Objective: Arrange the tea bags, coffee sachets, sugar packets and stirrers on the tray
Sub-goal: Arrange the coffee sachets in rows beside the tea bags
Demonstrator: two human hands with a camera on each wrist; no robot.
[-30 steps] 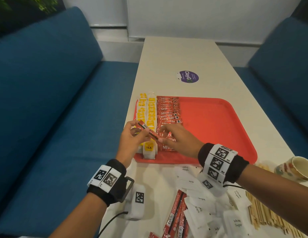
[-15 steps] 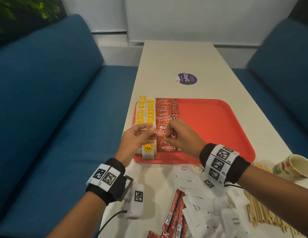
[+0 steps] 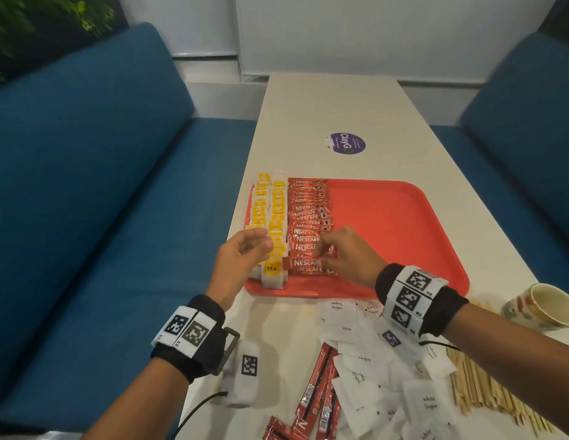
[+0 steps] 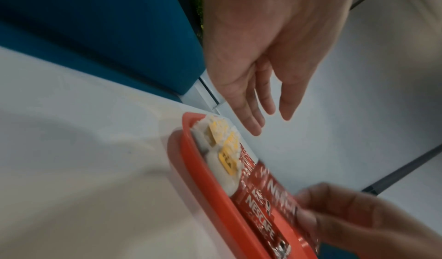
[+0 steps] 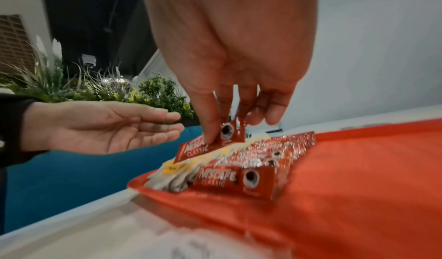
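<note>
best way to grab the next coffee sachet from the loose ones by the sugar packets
Judging by pose, pinch one of the loose coffee sachets across its narrow width near the far end, coming from above. They lie flat and long, and the sugar packets crowd their right side.

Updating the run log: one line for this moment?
right hand: pinching coffee sachet onto row | left hand: open, empty | tray: half bare | sugar packets: off tray

Tray (image 3: 404,217) right part bare, free for hand. Left part blocked: tea bags (image 3: 273,211), sachets (image 3: 308,217). Near table edge crowded: sugar packets (image 3: 372,369), stirrers (image 3: 486,385), cup (image 3: 543,308).
</note>
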